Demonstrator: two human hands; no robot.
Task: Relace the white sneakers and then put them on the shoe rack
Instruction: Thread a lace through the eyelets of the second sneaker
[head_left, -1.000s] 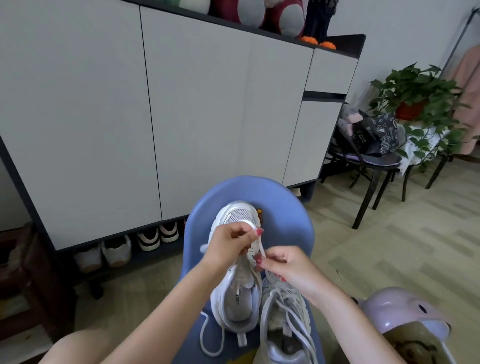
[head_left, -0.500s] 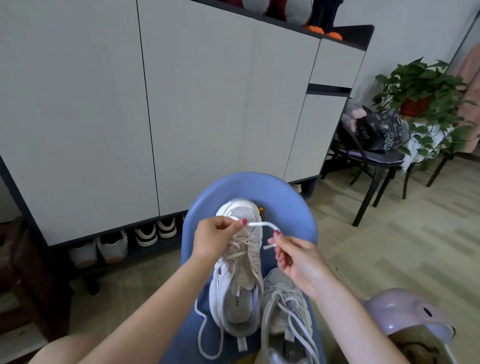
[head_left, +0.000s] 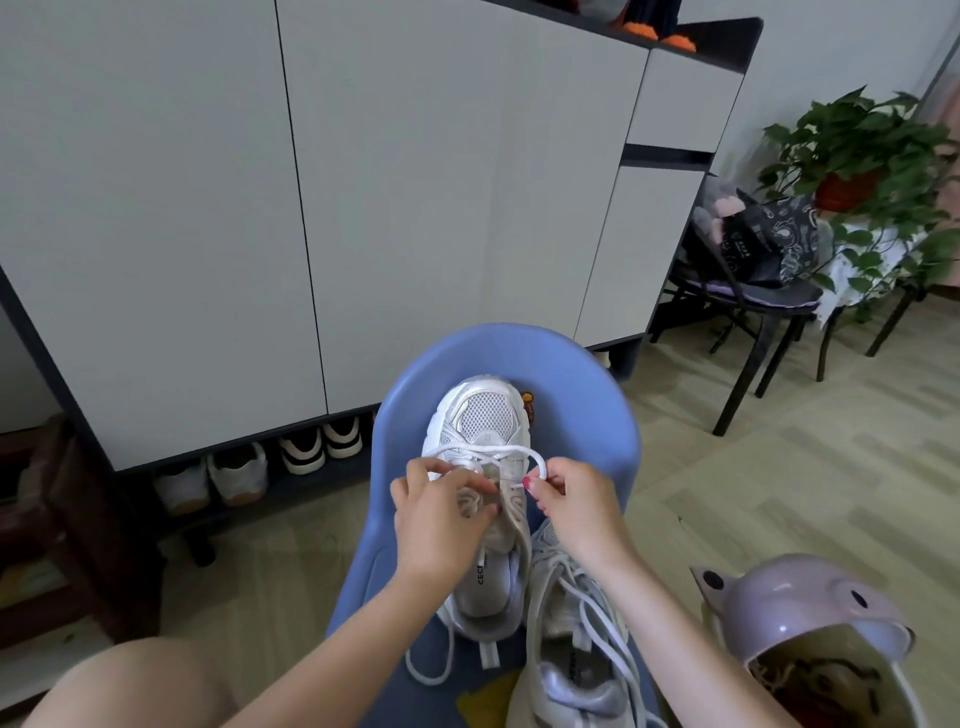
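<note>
Both white sneakers sit on the blue chair (head_left: 587, 395) right in front of the person, toes pointing far — likely to raise them within easy reach: the left sneaker (head_left: 483, 431) is the one being laced, the right sneaker (head_left: 566, 649) lies near, laces loose. Left hand (head_left: 441, 519) grips over the left sneaker's tongue and eyelets, apparently steadying it, while the right hand (head_left: 576, 504) pinches the white lace (head_left: 498, 451) looped across the toe end, seemingly to feed an eyelet. Far left, the shoe rack (head_left: 249, 499) under the cabinet holds several pairs — the pink bin (head_left: 810, 613) near right holds unclear dark contents.
</note>
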